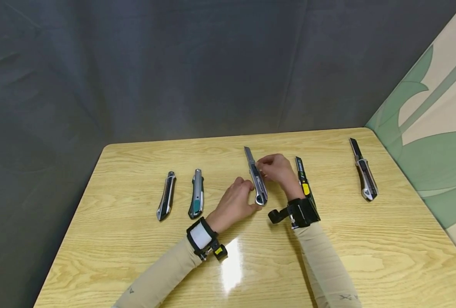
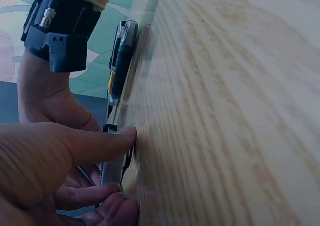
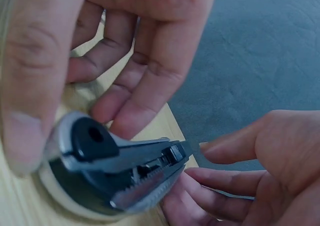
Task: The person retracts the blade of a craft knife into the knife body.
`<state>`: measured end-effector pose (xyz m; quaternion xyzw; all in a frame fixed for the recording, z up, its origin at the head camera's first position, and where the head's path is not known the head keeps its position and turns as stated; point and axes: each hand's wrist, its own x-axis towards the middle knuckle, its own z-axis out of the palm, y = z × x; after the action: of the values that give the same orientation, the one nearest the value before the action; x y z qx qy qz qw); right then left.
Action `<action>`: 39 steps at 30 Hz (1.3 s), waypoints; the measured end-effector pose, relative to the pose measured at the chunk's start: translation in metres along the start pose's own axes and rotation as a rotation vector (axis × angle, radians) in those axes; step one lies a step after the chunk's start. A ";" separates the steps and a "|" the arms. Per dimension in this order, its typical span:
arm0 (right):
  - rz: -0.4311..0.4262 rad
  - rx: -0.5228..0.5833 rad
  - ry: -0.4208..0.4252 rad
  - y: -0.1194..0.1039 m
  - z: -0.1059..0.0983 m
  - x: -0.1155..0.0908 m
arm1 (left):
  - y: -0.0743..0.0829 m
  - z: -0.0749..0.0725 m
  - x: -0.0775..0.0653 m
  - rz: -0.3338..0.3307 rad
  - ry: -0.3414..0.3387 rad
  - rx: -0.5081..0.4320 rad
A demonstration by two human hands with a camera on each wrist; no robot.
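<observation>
A grey-and-black utility knife (image 1: 257, 182) lies at the table's middle, blade out and pointing away from me. Its rounded tail, with a black part pierced by a hole (image 3: 95, 134), faces me. My left hand (image 1: 233, 200) grips the tail end, thumb on the near side and fingers along the left. By the front of the handle is my right hand (image 1: 277, 171), fingers loosely bent. In the right wrist view a small gap separates the right thumb (image 3: 232, 145) from the knife's slider, while the fingers below reach the knife's side.
Left of my hands lie a black-and-silver utility knife (image 1: 166, 196) and a green-and-silver one (image 1: 197, 194). A black knife with a yellow slider (image 1: 304, 179) lies partly behind my right wrist. Another silver-and-black knife (image 1: 364, 171), its dark blade out, rests near the table's right edge.
</observation>
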<state>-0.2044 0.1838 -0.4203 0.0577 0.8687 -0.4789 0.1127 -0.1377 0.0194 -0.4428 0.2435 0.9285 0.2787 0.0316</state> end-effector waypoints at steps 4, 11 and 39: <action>-0.002 -0.009 -0.001 -0.001 0.003 -0.001 | 0.003 0.002 0.000 -0.009 0.010 0.057; 0.003 -0.018 -0.019 -0.003 0.004 0.001 | 0.005 0.008 0.001 -0.026 0.040 0.151; 0.005 0.093 -0.007 -0.007 0.012 0.000 | -0.009 -0.002 -0.008 0.048 0.102 -0.050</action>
<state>-0.2046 0.1703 -0.4207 0.0634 0.8450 -0.5185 0.1144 -0.1347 0.0078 -0.4469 0.2503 0.9154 0.3147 -0.0165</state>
